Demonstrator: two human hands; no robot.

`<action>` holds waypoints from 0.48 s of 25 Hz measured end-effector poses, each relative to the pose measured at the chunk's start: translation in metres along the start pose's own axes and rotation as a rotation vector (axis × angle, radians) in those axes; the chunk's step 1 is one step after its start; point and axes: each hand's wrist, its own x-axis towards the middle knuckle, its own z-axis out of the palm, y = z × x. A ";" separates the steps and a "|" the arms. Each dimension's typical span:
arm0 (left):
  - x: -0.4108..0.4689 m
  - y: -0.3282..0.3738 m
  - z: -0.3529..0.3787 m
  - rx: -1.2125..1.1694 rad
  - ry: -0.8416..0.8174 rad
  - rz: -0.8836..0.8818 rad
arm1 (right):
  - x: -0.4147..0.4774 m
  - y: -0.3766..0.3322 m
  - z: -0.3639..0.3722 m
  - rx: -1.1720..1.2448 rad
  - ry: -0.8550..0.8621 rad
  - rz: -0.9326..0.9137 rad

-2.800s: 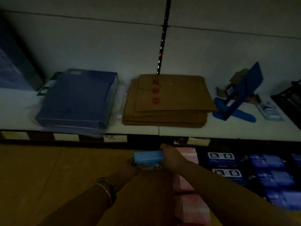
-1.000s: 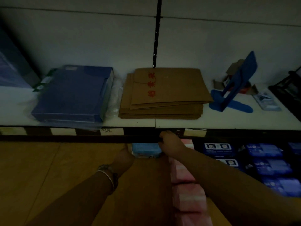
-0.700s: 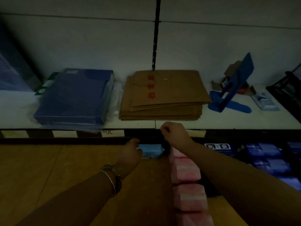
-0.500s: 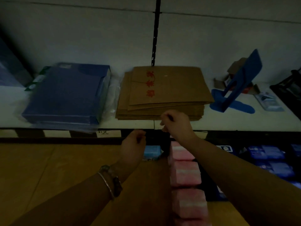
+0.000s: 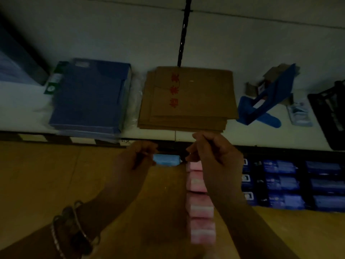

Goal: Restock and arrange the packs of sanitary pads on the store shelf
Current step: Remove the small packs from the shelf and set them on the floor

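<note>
Nearest the camera, 2 bare forearms reach forward over the brown lower shelf (image 5: 46,184). The left wrist carries bangles (image 5: 72,228). Just right of centre, a row of pink packs (image 5: 200,204) runs end to end away from the viewer along this shelf, partly hidden at its far end by the right arm.

Further in, both hands hover above the shelf, near each other but apart. The left hand (image 5: 139,157) has its fingers loosely curled with nothing in them. The right hand (image 5: 211,152) is likewise loosely curled, its fingertips pointing toward the left hand, and no object shows in it, though the light is dim.

Between the hands and slightly beyond them lies 1 light blue pack (image 5: 166,159), flat on the lower shelf just left of the far end of the pink row. Neither hand touches it.

To the right, dark blue packs (image 5: 280,184) fill the lower shelf in rows.

Above and behind runs the white upper shelf (image 5: 261,136), with price labels (image 5: 82,140) along its front edge. On it, from left to right, are a flat blue box (image 5: 89,98), a stack of brown envelopes (image 5: 186,100) with red print, a tilted blue bookend (image 5: 265,101), a small clear packet (image 5: 300,114) and a black basket (image 5: 330,113) cut off by the frame edge.

Behind everything stands the pale back panel (image 5: 112,34), split by a dark slotted upright (image 5: 183,30).
</note>
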 end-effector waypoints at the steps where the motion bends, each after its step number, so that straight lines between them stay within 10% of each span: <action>1: -0.005 0.022 -0.009 -0.020 -0.002 0.020 | -0.004 -0.022 -0.011 -0.008 -0.010 -0.025; 12: -0.123 0.262 -0.072 -0.288 0.015 0.056 | -0.029 -0.280 -0.132 -0.039 0.078 -0.228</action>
